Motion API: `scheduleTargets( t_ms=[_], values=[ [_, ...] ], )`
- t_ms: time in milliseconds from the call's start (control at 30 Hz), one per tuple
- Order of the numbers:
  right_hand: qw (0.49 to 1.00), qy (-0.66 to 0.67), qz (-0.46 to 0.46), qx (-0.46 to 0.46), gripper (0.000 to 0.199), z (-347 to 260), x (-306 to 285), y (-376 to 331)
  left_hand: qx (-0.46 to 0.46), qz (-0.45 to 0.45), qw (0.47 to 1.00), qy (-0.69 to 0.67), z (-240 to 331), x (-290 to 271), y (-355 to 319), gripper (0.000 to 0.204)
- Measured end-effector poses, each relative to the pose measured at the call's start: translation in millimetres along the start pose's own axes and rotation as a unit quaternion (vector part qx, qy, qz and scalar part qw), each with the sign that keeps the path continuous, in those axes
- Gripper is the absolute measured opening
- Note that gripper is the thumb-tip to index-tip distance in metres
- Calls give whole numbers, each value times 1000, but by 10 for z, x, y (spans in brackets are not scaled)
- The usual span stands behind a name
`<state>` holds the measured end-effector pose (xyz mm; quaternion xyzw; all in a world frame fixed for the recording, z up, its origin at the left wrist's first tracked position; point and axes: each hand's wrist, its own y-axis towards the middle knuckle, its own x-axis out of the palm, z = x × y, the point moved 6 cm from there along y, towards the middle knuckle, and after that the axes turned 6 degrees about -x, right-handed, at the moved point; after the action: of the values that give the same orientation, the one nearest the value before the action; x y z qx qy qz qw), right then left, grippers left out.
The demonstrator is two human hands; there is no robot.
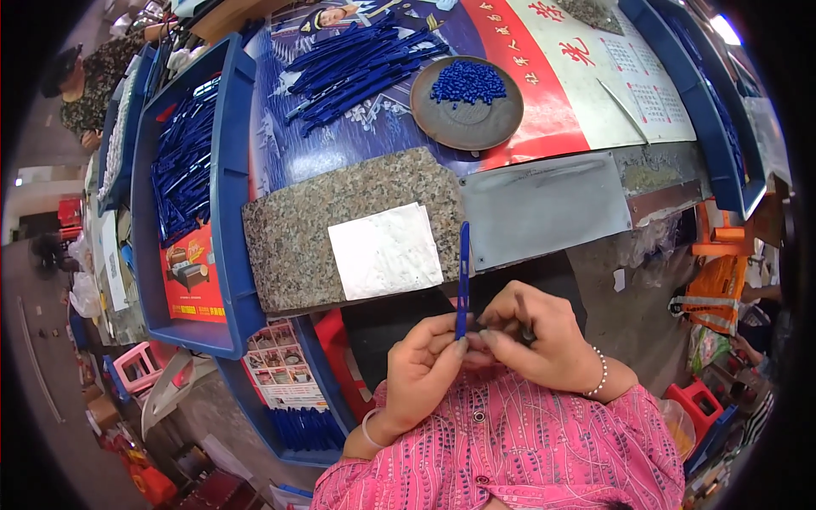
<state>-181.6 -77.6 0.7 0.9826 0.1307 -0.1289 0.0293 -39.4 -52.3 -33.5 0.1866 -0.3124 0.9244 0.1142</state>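
My left hand is closed round the lower end of a slim blue plastic stick, which stands almost upright in front of my chest. Close against it, my right hand is closed with its fingertips near the stick's lower end. A dark, thin tool shows between the right fingers; its exact kind is hard to make out. Just beyond my hands, a folded white cloth or paper lies on a speckled stone slab. Where the fingertips meet, small details are hidden.
A pile of blue sticks lies on the poster-covered table beside a round dish of small blue pieces. Blue trays flank the table. A grey plate lies right of the slab. Another person is at far left.
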Motion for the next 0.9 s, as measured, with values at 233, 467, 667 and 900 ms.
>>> scheduleTargets(
  t_ms=[233, 467, 667, 900],
  values=[
    [991, -105, 7, -80, 20, -126, 100, -2, 180, 86, 921, 335, 160, 33, -104, 33],
    [966, -208, -26, -152, 19, -148, 196, -10, 267, 122, 849, 439, 199, 74, -151, 31],
    [962, -172, -39, -207, 18, -45, 168, -9, 137, 64, 949, 276, 56, -12, -96, 32],
    [969, -209, 3, -132, 15, -45, 239, -65, 276, 90, 822, 490, 170, 164, -98, 31]
  ],
)
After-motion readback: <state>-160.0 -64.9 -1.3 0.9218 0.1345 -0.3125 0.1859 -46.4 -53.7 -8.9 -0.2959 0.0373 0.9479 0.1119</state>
